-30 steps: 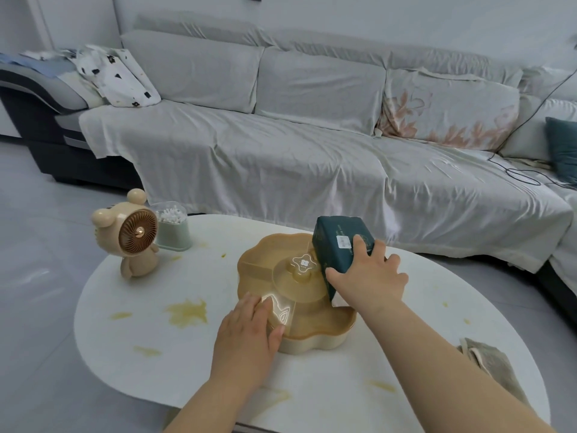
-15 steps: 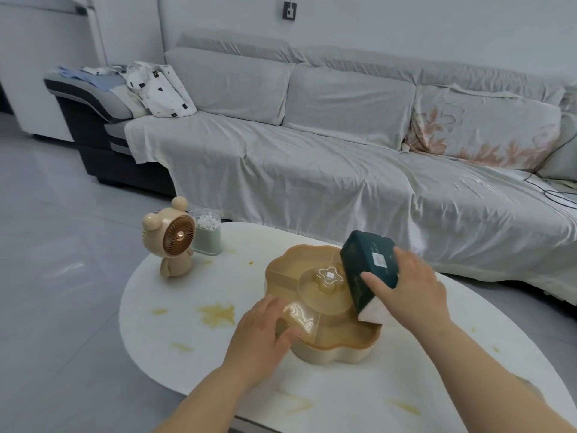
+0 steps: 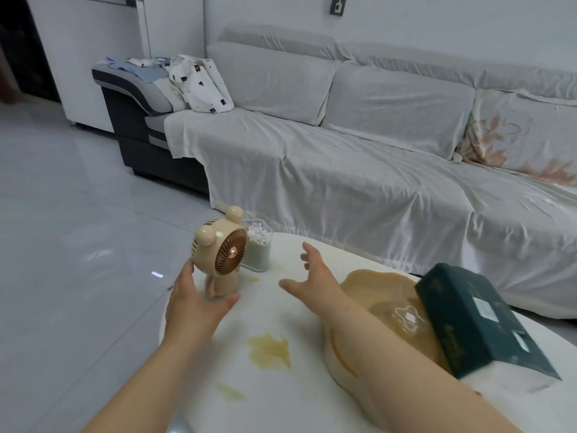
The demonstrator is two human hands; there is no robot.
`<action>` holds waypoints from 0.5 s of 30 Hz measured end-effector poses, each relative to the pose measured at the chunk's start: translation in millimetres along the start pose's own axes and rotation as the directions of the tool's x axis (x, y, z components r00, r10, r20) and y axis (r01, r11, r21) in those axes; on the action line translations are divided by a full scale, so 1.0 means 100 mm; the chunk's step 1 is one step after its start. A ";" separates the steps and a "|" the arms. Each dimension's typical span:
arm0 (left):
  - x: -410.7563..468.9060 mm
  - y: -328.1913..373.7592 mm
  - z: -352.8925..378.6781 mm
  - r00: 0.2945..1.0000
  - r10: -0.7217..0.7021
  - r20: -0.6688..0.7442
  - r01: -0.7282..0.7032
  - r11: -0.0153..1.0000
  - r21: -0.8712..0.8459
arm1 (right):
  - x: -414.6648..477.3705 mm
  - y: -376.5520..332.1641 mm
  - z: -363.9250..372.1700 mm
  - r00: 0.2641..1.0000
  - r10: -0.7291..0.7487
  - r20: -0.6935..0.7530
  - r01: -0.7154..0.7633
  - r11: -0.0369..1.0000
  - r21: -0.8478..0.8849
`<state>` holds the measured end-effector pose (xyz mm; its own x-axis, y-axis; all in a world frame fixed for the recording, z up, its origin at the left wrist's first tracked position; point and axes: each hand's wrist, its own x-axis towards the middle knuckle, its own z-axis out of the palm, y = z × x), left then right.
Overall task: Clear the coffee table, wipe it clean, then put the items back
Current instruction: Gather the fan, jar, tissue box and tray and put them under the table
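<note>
Clearing barely begun: fan point(image 3: 223, 254), swab jar point(image 3: 259, 251), tray point(image 3: 374, 285), tissue box point(image 3: 468, 317) uncleared on stained worktop point(image 3: 281, 401); left grip point(image 3: 193, 304), right grip point(image 3: 315, 276) spread, empty, flanking fan.

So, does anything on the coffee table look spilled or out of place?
Yes. Yellowish stains spatter the white coffee table; the largest stain lies in front of the bear-shaped fan. Also, the dark green box lies tilted on the beige tray, not flat.
</note>
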<state>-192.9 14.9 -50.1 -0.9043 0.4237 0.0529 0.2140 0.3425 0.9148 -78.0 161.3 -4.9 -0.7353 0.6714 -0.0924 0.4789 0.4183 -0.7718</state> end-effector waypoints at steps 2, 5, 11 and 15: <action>0.16 -0.06 0.03 1.000 0.002 0.016 0.000 0.997 -0.083 | 0.32 0.00 0.20 0.999 0.040 0.025 -0.042 0.997 0.069; 0.32 -0.16 0.07 0.999 -0.030 0.036 0.034 0.992 -0.120 | 0.70 -0.02 0.41 0.999 0.029 0.024 -0.032 0.989 0.145; 0.42 -0.21 0.14 0.999 -0.008 0.043 0.011 0.998 -0.058 | 1.05 0.00 0.64 0.999 -0.016 0.032 0.005 0.953 0.303; 0.39 -0.16 0.13 0.999 0.008 0.047 -0.004 0.995 -0.097 | 1.06 0.02 0.71 1.000 -0.002 0.005 0.000 0.946 0.325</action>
<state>-226.8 36.5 -68.1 -0.8840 0.4656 0.0417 0.1807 0.2580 0.9491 -189.4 189.9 -61.2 -0.7387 0.6674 -0.0944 0.2972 0.1967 -0.9343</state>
